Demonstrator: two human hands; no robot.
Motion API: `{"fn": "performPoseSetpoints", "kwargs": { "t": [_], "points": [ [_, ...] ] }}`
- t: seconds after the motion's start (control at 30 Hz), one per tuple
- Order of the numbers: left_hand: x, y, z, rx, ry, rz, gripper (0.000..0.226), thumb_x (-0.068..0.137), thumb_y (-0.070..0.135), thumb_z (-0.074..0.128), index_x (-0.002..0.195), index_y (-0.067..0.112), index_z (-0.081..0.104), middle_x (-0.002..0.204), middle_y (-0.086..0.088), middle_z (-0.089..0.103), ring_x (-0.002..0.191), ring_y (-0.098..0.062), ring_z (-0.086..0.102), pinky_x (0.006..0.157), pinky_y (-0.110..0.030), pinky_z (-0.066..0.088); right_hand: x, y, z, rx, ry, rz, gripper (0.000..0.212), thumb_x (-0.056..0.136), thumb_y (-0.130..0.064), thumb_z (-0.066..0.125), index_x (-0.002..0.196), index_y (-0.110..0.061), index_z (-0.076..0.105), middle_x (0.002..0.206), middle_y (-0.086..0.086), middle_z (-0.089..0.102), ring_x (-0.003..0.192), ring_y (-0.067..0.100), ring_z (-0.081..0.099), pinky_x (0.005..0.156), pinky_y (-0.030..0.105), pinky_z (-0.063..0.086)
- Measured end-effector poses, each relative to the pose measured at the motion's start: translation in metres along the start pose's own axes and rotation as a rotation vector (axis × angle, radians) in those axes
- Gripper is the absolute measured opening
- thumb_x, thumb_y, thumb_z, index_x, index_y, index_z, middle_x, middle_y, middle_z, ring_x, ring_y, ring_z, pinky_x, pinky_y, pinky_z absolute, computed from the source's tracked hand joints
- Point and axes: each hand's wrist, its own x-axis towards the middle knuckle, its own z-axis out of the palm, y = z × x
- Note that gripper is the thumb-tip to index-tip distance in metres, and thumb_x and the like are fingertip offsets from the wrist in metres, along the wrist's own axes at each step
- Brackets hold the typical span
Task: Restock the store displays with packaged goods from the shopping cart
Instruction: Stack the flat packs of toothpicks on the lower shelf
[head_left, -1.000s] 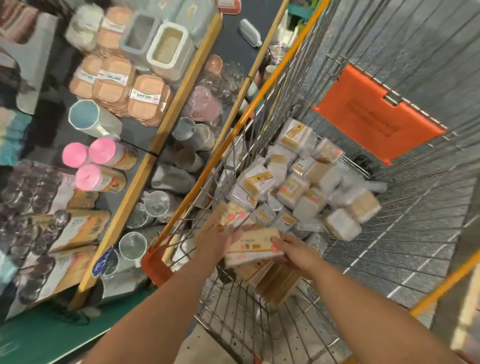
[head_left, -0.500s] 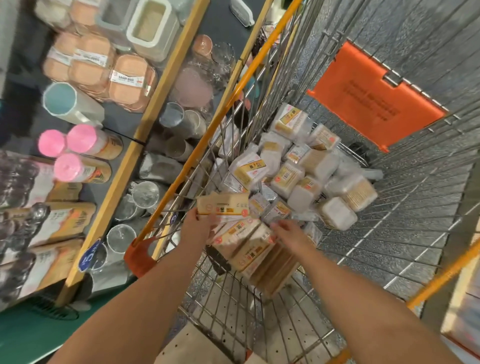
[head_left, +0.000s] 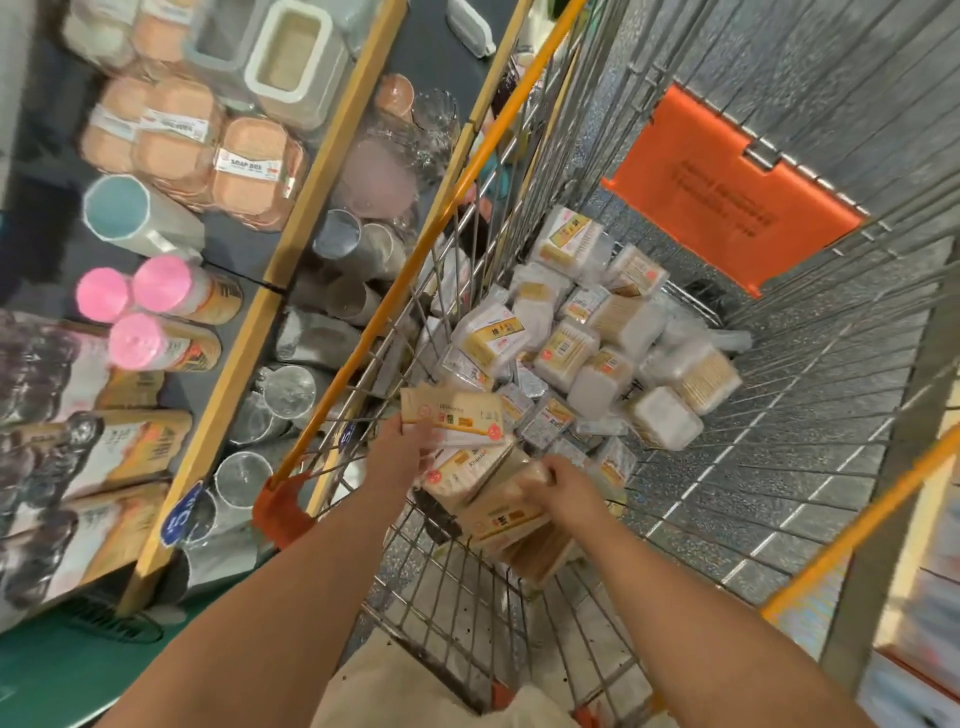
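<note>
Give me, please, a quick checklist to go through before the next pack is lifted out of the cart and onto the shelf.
1. Left hand has a firm hold on the flat beige pack: ok, fingers curl round its near edge.
2. Right hand has gripped a pack from the stack of beige packs: cannot tell, it rests on top with the fingertips blurred.
3. Held pack is clear of the cart rim: not ok, it is inside the basket.
4. Free room on the shelf: cannot tell, most of it holds goods.
5. More stock waiting: ok, clear-wrapped packs lie further in.
</note>
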Motion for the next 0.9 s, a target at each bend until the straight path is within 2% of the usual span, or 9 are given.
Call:
{"fn": "performPoseSetpoints", "kwargs": {
  "t": [0.07, 0.17, 0.27, 0.37, 0.5, 0.63, 0.73, 0.8, 0.9],
  "points": [
    [-0.007, 0.005, 0.002, -0.022, -0.037, -0.01, 0.026, 0.097, 0.028, 0.061, 0.117, 0.012, 0.06, 0.091, -0.01, 0.063, 0.062, -0.019, 0.057, 0.062, -0.035, 0.054, -0.008, -0.005, -0.015, 0.109, 0.174, 0.011, 0.014, 0.096, -0.028, 0.06, 0.105, -0.018, 0.055, 0.095, -0.002, 0.059, 0.089, 0.018, 0.058, 0.064, 0.025, 0.041],
    [-0.011, 0.007, 0.004, -0.024, -0.051, -0.026, 0.026, 0.096, 0.037, 0.061, 0.114, 0.017, 0.062, 0.103, -0.013, 0.07, 0.085, -0.032, 0.068, 0.088, -0.053, 0.056, -0.015, -0.012, -0.038, 0.223, 0.347, 0.016, 0.014, 0.094, -0.031, 0.059, 0.093, -0.016, 0.059, 0.091, 0.004, 0.063, 0.089, 0.028, 0.062, 0.074, 0.037, 0.046],
    [-0.017, 0.01, 0.002, -0.128, -0.047, -0.024, 0.013, 0.096, 0.033, 0.061, 0.099, 0.02, 0.063, 0.108, -0.013, 0.07, 0.101, -0.034, 0.068, 0.098, -0.052, 0.051, -0.028, -0.016, -0.068, 0.424, 0.435, 0.048, 0.019, 0.096, -0.028, 0.057, 0.088, -0.012, 0.061, 0.088, 0.008, 0.066, 0.085, 0.03, 0.064, 0.077, 0.042, 0.051],
    [-0.022, 0.013, 0.003, -0.147, -0.115, 0.016, 0.018, 0.096, 0.033, 0.061, 0.104, 0.017, 0.065, 0.102, -0.008, 0.072, 0.095, -0.028, 0.069, 0.093, -0.046, 0.052, -0.038, -0.018, -0.083, 0.746, 0.402, 0.009, 0.015, 0.098, -0.022, 0.057, 0.089, -0.013, 0.066, 0.084, 0.006, 0.07, 0.082, 0.027, 0.066, 0.078, 0.042, 0.051],
    [-0.042, 0.023, 0.011, -0.072, -0.276, 0.132, 0.06, 0.084, 0.062, 0.064, 0.126, 0.02, 0.057, 0.115, -0.008, 0.072, 0.101, -0.025, 0.071, 0.087, -0.042, 0.054, -0.04, -0.033, -0.073, 0.794, 0.311, -0.044, 0.013, 0.1, -0.021, 0.056, 0.097, -0.013, 0.065, 0.086, 0.004, 0.071, 0.081, 0.021, 0.067, 0.072, 0.034, 0.051],
    [-0.066, 0.023, 0.017, -0.109, -0.343, 0.195, 0.029, 0.103, 0.044, 0.041, 0.12, 0.03, 0.06, 0.118, -0.003, 0.072, 0.107, -0.026, 0.069, 0.095, -0.046, 0.051, -0.039, -0.043, -0.054, 0.896, 0.27, -0.07, 0.02, 0.102, -0.023, 0.052, 0.114, -0.008, 0.06, 0.105, 0.015, 0.069, 0.091, 0.027, 0.068, 0.076, 0.038, 0.053],
    [-0.073, 0.019, 0.015, -0.152, -0.285, 0.194, 0.035, 0.103, 0.042, 0.043, 0.128, 0.022, 0.058, 0.121, -0.009, 0.07, 0.109, -0.03, 0.067, 0.1, -0.052, 0.048, -0.044, -0.053, -0.042, 0.924, 0.182, -0.085, 0.01, 0.104, -0.023, 0.047, 0.107, -0.02, 0.056, 0.099, 0.01, 0.068, 0.086, 0.024, 0.067, 0.076, 0.04, 0.052],
    [-0.079, 0.018, 0.013, -0.149, -0.308, 0.204, 0.055, 0.09, 0.063, 0.053, 0.125, 0.022, 0.061, 0.119, -0.008, 0.071, 0.109, -0.029, 0.068, 0.095, -0.048, 0.052, -0.049, -0.06, -0.036, 0.916, 0.138, -0.091, 0.01, 0.105, -0.028, 0.044, 0.111, -0.029, 0.052, 0.095, 0.005, 0.067, 0.082, 0.023, 0.065, 0.076, 0.042, 0.049],
    [-0.083, 0.02, 0.006, -0.085, -0.401, 0.21, 0.097, 0.048, 0.089, 0.065, 0.123, 0.027, 0.062, 0.117, -0.002, 0.072, 0.107, -0.022, 0.069, 0.09, -0.04, 0.054, -0.049, -0.061, -0.028, 0.876, 0.102, -0.099, 0.022, 0.105, -0.031, 0.042, 0.127, -0.037, 0.044, 0.094, 0.001, 0.068, 0.079, 0.021, 0.064, 0.079, 0.045, 0.043]
  ]
}}
